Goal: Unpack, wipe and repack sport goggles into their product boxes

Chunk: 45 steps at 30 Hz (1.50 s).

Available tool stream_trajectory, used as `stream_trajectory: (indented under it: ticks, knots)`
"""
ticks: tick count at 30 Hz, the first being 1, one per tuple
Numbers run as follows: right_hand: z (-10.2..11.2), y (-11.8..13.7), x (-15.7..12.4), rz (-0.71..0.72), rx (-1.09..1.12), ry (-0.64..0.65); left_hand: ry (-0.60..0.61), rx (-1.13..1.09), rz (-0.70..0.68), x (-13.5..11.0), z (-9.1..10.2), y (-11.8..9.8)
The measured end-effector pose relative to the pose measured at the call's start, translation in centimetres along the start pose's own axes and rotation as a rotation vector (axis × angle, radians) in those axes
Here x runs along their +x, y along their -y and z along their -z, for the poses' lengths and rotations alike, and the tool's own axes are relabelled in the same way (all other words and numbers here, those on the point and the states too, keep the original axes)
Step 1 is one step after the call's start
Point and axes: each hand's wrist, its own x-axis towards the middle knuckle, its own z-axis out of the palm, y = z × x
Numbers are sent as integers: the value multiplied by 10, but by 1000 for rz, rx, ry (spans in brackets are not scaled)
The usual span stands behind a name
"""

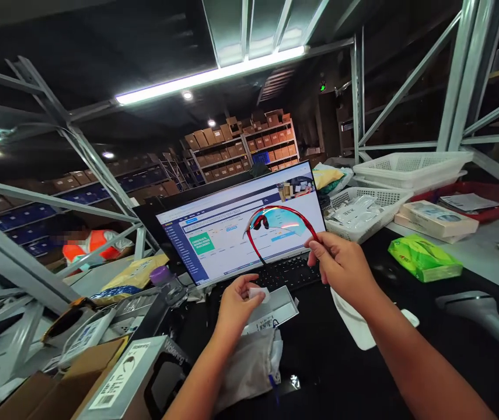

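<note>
Glasses (283,219) up before screen (236,252).
Right hand (339,261) pinches frame (309,226), probably sparing lens (292,224); left hand (236,303) pinches white scrap (260,293).

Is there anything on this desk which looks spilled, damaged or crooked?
Nothing plainly stands out: I see no spill or break. The monitor slants, but the ceiling light slants likewise, so the camera is probably tilted. The right hand holds red-framed glasses without visible damage.

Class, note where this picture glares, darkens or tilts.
Head view: the long ceiling light glares white, the upper left corner dark; head view: a reddish streak crosses the glasses; head view: the monitor slopes up rightward, so the picture looks tilted.
</note>
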Motion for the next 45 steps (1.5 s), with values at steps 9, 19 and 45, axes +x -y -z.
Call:
stream_trajectory:
  ticks: [9, 19, 45]
  knots:
    - [-47, 2, -23, -70, 309, 64, -224, -173, -25, -43, 12, -7]
    - [-59, -1, -34, -66, 246, 120, -162, -203, -10, -59, 33, -3]
    - [-43, 5, -31, -59, 103, 263, -224, -524, -12, -61, 66, -7]
